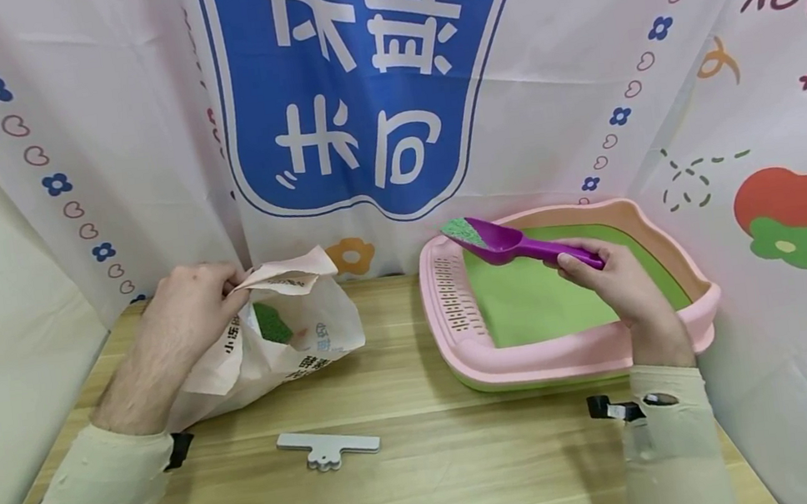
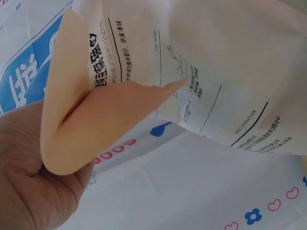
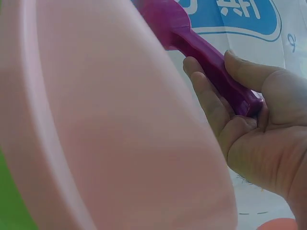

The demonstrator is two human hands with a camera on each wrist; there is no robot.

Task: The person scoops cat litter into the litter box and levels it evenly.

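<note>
On the left of the head view, my left hand [image 1: 189,324] grips the top edge of a white cat litter bag [image 1: 336,319]. Green litter pellets [image 1: 272,323] show through the bag's mouth. The left wrist view has the bag's folded paper rim [image 2: 96,129] held by the left hand [image 2: 43,172]. My right hand [image 1: 622,280] holds a purple litter scoop [image 1: 496,242] by its handle, with green pellets in its bowl. The scoop is above a pink-rimmed litter box [image 1: 537,357] with a green base. In the right wrist view, fingers and thumb wrap the scoop handle [image 3: 216,67].
A white bag clip [image 1: 329,446] lies on the wooden table [image 1: 432,484] between the arms, near the front. Behind the table hangs a printed white curtain [image 1: 544,100], close to the litter box and the bag.
</note>
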